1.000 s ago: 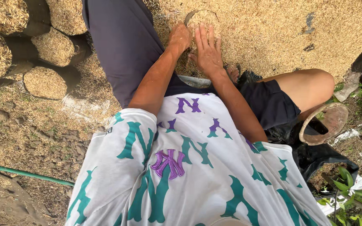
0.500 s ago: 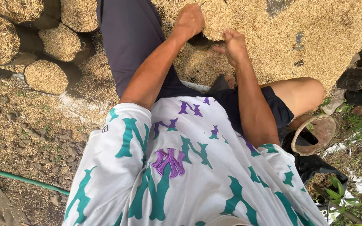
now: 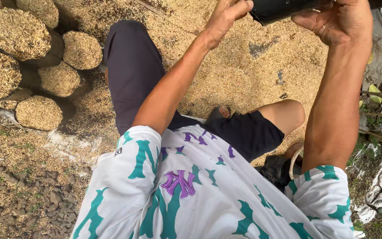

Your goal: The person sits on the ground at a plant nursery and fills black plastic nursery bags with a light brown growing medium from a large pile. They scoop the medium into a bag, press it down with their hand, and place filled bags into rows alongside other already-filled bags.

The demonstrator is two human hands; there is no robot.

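- Step in hand, as we read it: we're holding a black bag (image 3: 284, 9) up at the top edge of view, mouth towards us, over the heap of rice husk (image 3: 226, 66) on the ground.
- Left hand (image 3: 226, 15): fingers curled tight on the bag's rim, pinching it on its left side.
- Right hand (image 3: 332, 22): palm up, fingers wrapped under and around the rim on the other side. A few husk grains stick to the palm.
- Bag is mostly cut off by the frame, so we can't tell how full it is.
- Filled bags (image 3: 16, 33), topped with husk, stand in a cluster at far left, well apart from both hands.
- We're crouched, left leg in dark trousers (image 3: 131, 71), right knee (image 3: 288, 113) bare, on the husk.
- Next move, our judgement: it calls for keeping the mouth spread open with one hand so the other is free to scoop; the thin rim will likely fold shut if the grip slackens.
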